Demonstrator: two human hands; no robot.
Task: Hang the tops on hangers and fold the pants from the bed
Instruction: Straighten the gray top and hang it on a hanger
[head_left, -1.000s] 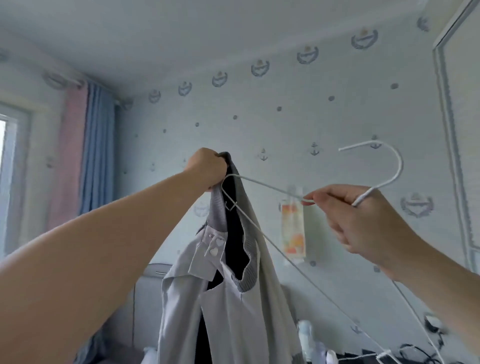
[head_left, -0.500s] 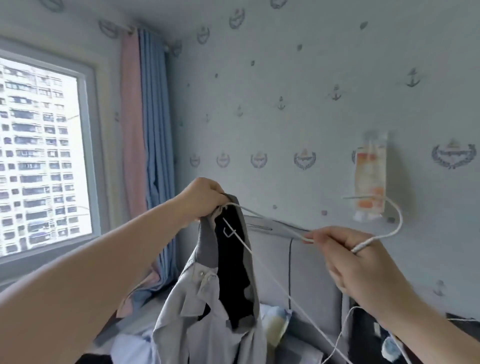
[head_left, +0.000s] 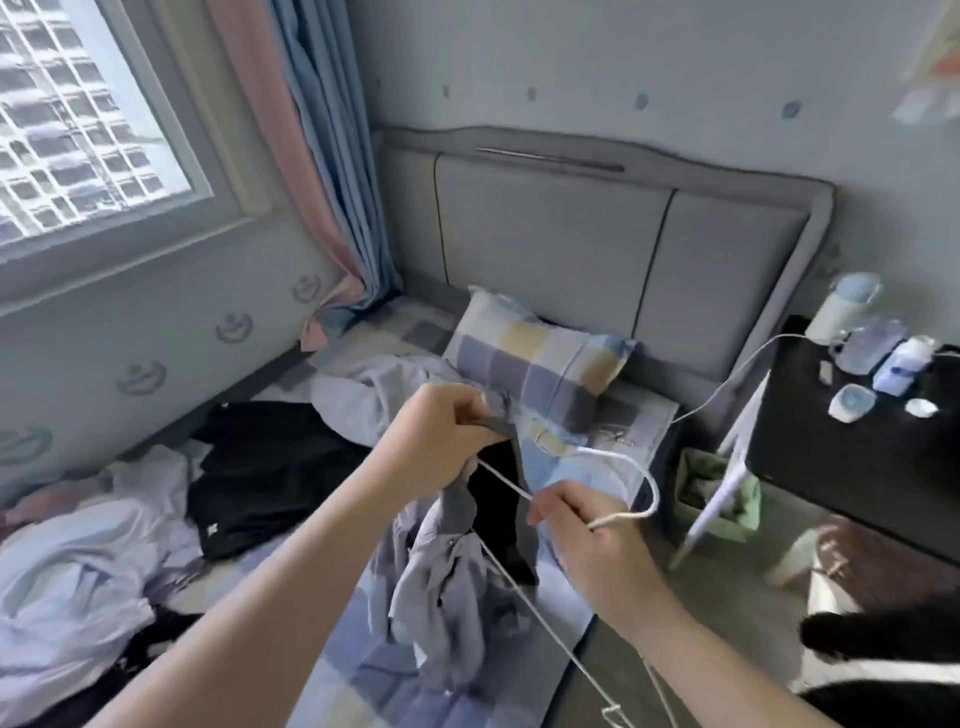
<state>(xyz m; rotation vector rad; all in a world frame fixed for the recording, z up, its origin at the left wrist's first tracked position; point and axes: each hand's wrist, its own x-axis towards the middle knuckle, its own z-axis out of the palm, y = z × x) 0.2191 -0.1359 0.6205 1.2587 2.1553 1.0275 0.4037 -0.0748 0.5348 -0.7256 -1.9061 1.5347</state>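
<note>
Grey top (head_left: 441, 587): hanging in the air over the near edge of the bed, bunching downward from its collar, with a dark lining showing at the neck opening.
Left hand (head_left: 441, 447): holding the top up by the collar, its fingers clenching round the fabric.
Hanger (head_left: 652, 493): white wire, one arm running into the neck opening just below the left hand, the hook curving out to the right, and another wire running down beside the garment toward the bottom edge.
Right hand (head_left: 587, 535): gripping the hanger just beneath the hook, its fingers curling round the wire.
Bed (head_left: 337, 691): lying under both hands, wearing a checked blue and cream sheet.
Black garment (head_left: 270, 483): lying crumpled on the bed, left of the top.
Pale garments (head_left: 67, 582): lying heaped at the bed's left side, touching the black garment.
Pillow (head_left: 535, 358): leaning against the grey headboard (head_left: 545, 239), behind the left hand.
Green bin (head_left: 722, 499): sitting on the floor between the bed and the dark surface.
Surface (head_left: 841, 452): standing right of the bed, carrying bottles and small containers.
Curtains (head_left: 332, 130): hanging pink and blue beside the window (head_left: 78, 114), at the bed's far left corner.
</note>
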